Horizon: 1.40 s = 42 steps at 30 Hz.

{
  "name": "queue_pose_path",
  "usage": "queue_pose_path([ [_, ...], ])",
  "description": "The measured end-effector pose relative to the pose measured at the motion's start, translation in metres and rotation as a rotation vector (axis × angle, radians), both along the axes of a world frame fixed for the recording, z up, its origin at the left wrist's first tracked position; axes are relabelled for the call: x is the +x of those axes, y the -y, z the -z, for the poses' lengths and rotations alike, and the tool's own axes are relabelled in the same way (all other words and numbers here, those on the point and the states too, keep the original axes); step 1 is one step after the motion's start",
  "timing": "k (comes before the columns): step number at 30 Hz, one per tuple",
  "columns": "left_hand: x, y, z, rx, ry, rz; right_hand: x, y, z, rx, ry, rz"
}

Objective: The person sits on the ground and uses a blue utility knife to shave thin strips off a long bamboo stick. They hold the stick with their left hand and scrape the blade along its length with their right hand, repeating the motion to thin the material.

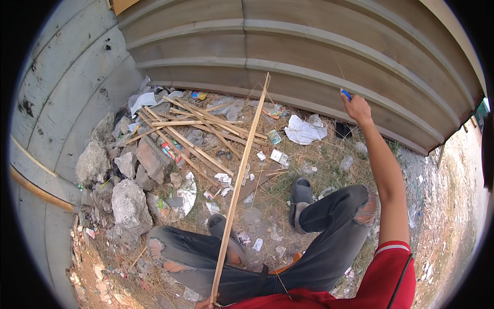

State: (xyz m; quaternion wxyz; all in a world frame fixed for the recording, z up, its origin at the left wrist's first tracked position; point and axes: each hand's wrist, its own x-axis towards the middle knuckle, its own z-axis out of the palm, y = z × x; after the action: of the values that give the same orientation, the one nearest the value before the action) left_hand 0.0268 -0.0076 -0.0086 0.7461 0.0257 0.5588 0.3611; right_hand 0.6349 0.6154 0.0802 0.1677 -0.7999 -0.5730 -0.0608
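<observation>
A long, pale strip of split wood or bamboo (pixel 243 172) slants up in front of me, from the lower edge to near the metal wall. My left hand (pixel 205 304) is closed on its lower end; only part of that hand shows. Thin fibres stick out near the strip's far tip. Out to the right, my right hand (pixel 357 109) is closed around a small blue object (pixel 346 95), perhaps a cutter handle; its working end cannot be made out. A thin, curved sliver (pixel 338 66) shows just beyond that hand, against the wall.
Several similar strips (pixel 198 126) lie in a loose pile at the far left. Rocks (pixel 127 203) are heaped beside my left leg. Corrugated metal sheeting (pixel 309 46) stands ahead, with grey sheeting (pixel 77 87) at left. Paper scraps (pixel 304 130) and wrappers litter the dry grass.
</observation>
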Motion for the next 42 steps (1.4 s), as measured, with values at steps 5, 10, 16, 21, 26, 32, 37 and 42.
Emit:
queue_pose_path([
  [5,0.045,-0.101,-0.024,0.430,0.439,-0.016,-0.097,0.032,-0.013,-0.188,-0.312,-0.388],
  [10,0.075,-0.170,-0.043,0.619,0.443,-0.051,-0.228,0.104,-0.055,-0.370,-0.743,-0.747],
  [16,0.124,-0.221,-0.045,0.707,0.372,-0.020,-0.295,0.161,-0.023,-0.378,-1.039,-1.047],
  [21,0.148,-0.244,-0.045,0.722,0.269,0.025,-0.298,0.164,-0.025,-0.446,-1.002,-0.993],
  [26,0.152,-0.259,-0.041,0.751,0.052,0.165,-0.291,0.163,-0.009,-0.368,-1.075,-1.012],
  [32,0.152,-0.270,-0.041,0.789,-0.100,0.110,-0.280,0.172,-0.035,-0.459,-0.530,-1.116],
  [37,0.152,-0.280,-0.045,0.734,-0.133,0.024,-0.281,0.203,-0.026,-0.448,-0.242,-1.198],
  [42,0.151,-0.283,-0.043,0.677,-0.154,0.003,-0.283,0.213,-0.019,-0.500,-0.239,-1.268],
])
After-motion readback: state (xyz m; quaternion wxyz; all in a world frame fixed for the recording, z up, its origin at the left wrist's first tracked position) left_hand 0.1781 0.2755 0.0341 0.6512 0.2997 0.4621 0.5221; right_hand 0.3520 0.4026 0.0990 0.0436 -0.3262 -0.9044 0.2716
